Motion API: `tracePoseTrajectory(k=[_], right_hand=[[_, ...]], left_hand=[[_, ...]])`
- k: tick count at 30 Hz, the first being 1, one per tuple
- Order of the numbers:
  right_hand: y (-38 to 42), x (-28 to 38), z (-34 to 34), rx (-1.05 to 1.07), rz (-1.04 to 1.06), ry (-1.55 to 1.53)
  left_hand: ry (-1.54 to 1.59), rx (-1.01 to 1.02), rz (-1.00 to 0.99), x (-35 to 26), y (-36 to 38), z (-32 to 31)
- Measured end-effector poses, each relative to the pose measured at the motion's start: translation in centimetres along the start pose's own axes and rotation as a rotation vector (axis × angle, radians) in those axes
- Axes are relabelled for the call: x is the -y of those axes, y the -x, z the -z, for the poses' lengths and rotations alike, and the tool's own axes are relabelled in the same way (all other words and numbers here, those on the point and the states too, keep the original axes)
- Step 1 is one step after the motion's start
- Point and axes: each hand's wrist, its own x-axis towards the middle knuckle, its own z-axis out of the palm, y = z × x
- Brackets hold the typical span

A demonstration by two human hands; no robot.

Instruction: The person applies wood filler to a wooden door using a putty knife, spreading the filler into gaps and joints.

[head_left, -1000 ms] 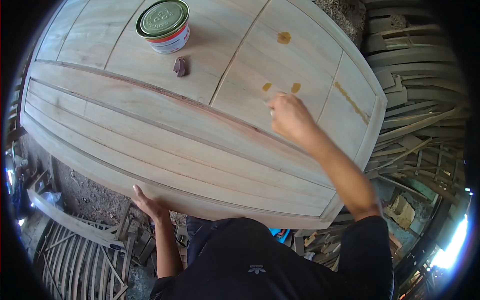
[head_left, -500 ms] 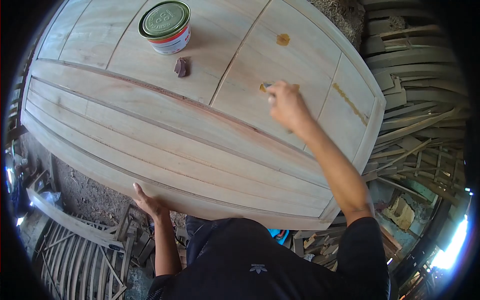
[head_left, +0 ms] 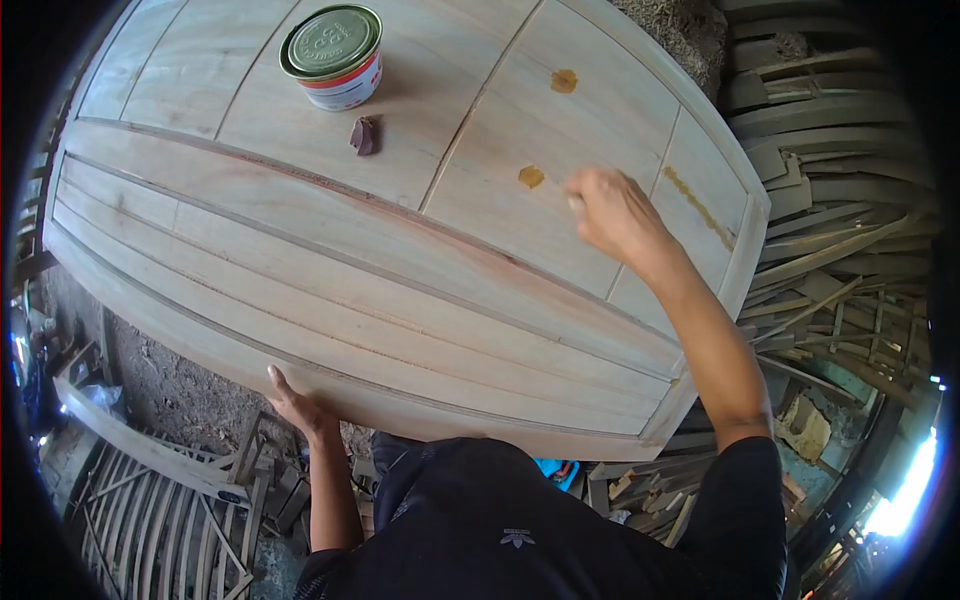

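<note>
Pale wooden panel (head_left: 330, 290) spans the scene, its near edge gripped by the left hand (head_left: 298, 408), thumb on top; right hand (head_left: 615, 215) curled closed, contents unclear, right of a brown patch (head_left: 531, 177).

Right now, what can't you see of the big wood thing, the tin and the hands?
Head view:
- Pale, grooved wooden panel: far side, cut off by the top edge.
- Bare left hand: most fingers, hidden by the panel.
- Bare right hand: anything held, hidden by blurred, curled fingers.
- Round red-and-white metal tin: inside, hidden by its green lid.
</note>
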Motion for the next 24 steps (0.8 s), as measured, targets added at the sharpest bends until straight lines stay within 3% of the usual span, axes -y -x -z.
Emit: tracePoseTrajectory(k=[4, 6, 7, 9, 10, 13, 15, 17, 19, 21, 22, 24], right_hand=[[-1.0, 1.6, -4.6, -0.19, -0.018, -0.325], [0.8, 2.9, -5.2, 0.014, 0.112, -0.022], [0.9, 3.4, -3.8, 0.018, 0.108, -0.022], [-0.5, 3.8, 0.2, 0.157, -0.049, -0.074], [-1.9, 3.2, -0.1, 0.017, -0.021, -0.04], [-3.4, 3.0, -4.0, -0.082, 0.021, 0.012], [-2.3, 4.1, -3.0, 0.011, -0.028, -0.014], [-1.5, 3.5, -0.8, 0.351, 0.009, -0.005], [-2.0, 2.7, 0.2, 0.289, -0.042, -0.042], [-2.5, 1.1, -1.8, -0.012, 0.003, -0.15], [-1.9, 1.1, -2.0, -0.015, 0.001, -0.151], [-0.2, 1.9, -1.6, 0.31, 0.114, -0.105]], left_hand=[[0.029, 0.028, -0.011, -0.6, 0.8, -0.5], [0.037, 0.033, -0.02, -0.7, 0.9, -0.6], [0.028, 0.023, -0.019, -0.7, 0.9, -0.5], [0.032, 0.008, -0.021, -0.4, 0.5, -0.8], [0.025, -0.001, 0.001, -0.4, 0.4, -0.5], [0.023, 0.004, 0.0, -0.2, 0.6, -0.2], [0.024, 0.017, -0.026, 0.0, 0.3, -0.1], [-0.006, -0.011, -0.042, 0.2, 0.1, 0.1], [-0.006, -0.011, -0.013, -0.1, 0.1, -0.2], [-0.011, -0.01, 0.019, -0.2, 0.6, -0.2], [-0.001, 0.001, 0.004, -0.3, 0.6, -0.4], [0.012, 0.01, -0.018, -0.2, 0.5, -0.4]])
